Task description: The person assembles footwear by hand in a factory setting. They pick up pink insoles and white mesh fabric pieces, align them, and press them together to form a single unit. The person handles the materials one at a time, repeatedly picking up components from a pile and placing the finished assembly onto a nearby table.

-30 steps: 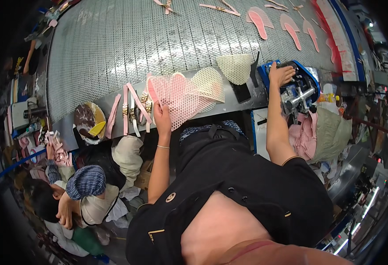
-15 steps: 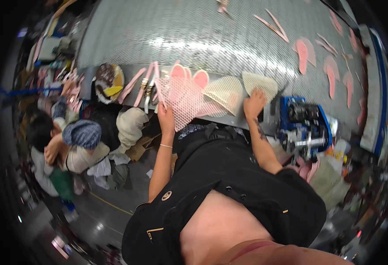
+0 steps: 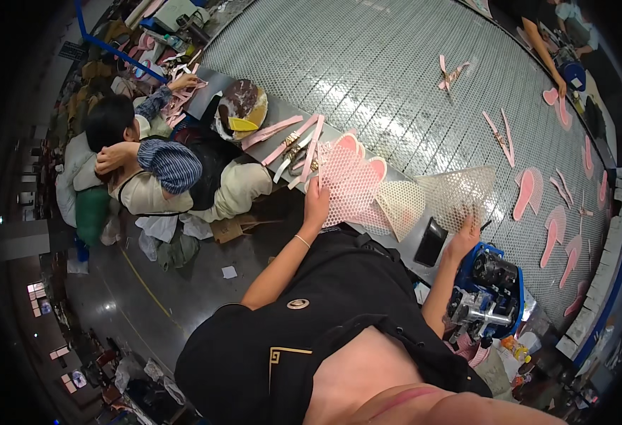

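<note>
My left hand point(image 3: 316, 207) grips the lower left edge of a pink mesh piece point(image 3: 346, 177), which is held over pink insoles point(image 3: 377, 168) at the near edge of the bench. My right hand point(image 3: 463, 237) holds a cream mesh piece point(image 3: 456, 188) by its lower right part; some of its fingers show through the mesh. Between my hands another cream mesh piece point(image 3: 402, 207) lies partly under the pink one. A dark phone point(image 3: 431, 241) rests on the metal ledge beside my right hand. Pink and white straps with metallic trim point(image 3: 293, 152) lie left of my left hand.
A brown-smeared bowl point(image 3: 241, 106) with a yellow scraper point(image 3: 244, 125) stands on the ledge at left. Beyond sits a co-worker point(image 3: 162, 166) reaching to pink straps. A mesh conveyor point(image 3: 368, 78) carries pink insoles point(image 3: 527, 191) and straps. A blue-framed machine point(image 3: 492, 283) stands at right.
My right hand has lifted the cream mesh piece and moved right with it, uncovering the phone. My left hand keeps hold of the pink mesh. The whole view has turned.
</note>
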`<state>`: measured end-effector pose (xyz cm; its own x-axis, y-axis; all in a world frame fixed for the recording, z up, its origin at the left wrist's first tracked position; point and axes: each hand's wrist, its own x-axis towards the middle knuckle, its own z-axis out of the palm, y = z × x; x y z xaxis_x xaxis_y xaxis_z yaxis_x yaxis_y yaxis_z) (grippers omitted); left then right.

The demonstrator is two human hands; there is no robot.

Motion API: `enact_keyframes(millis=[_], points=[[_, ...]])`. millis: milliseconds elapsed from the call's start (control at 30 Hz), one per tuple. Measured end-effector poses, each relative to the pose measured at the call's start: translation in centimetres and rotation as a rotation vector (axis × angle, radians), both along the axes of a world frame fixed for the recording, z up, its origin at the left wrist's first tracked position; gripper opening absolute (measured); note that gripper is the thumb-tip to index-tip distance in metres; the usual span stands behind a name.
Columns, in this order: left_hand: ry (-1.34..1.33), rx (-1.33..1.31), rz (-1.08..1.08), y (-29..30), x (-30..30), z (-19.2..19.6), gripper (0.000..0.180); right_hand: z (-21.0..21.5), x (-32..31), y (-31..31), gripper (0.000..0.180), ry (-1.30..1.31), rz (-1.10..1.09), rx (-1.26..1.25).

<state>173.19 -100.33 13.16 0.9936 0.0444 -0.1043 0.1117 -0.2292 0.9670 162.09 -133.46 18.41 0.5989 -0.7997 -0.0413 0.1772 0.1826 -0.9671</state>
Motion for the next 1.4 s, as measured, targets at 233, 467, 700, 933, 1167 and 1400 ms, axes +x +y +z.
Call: enact_keyframes(millis=[233, 467, 700, 933, 1167, 1400], points=[[-0.025, -0.42, 0.123, 2.0, 6.6, -0.7, 0.029, -12.2, 0.1, 0.3, 0.031, 0.283, 0.155, 0.275], [0.023, -0.486, 0.2, 5.8, 7.9, -0.4, 0.031, -13.8, -0.8, 1.6, 0.028, 0.301, 0.011, 0.4], [0.126, -0.535, 0.263, 6.6, 5.9, -1.0, 0.024, -11.2, -1.4, 2.3, 0.028, 0.263, 0.02, 0.464], [0.153, -0.482, 0.341, 8.8, 4.7, -2.1, 0.023, -14.7, -3.5, 3.7, 0.053, 1.029, 0.052, -0.517], [0.1, -0.467, 0.476, 12.1, 4.1, -1.3, 0.017, -9.0, -0.2, 9.4, 0.091, 0.859, 0.367, -1.227], [0.124, -0.505, 0.444, 12.1, 3.7, -0.8, 0.018, -12.1, 0.5, 11.0, 0.078, 0.946, 0.55, -1.372]])
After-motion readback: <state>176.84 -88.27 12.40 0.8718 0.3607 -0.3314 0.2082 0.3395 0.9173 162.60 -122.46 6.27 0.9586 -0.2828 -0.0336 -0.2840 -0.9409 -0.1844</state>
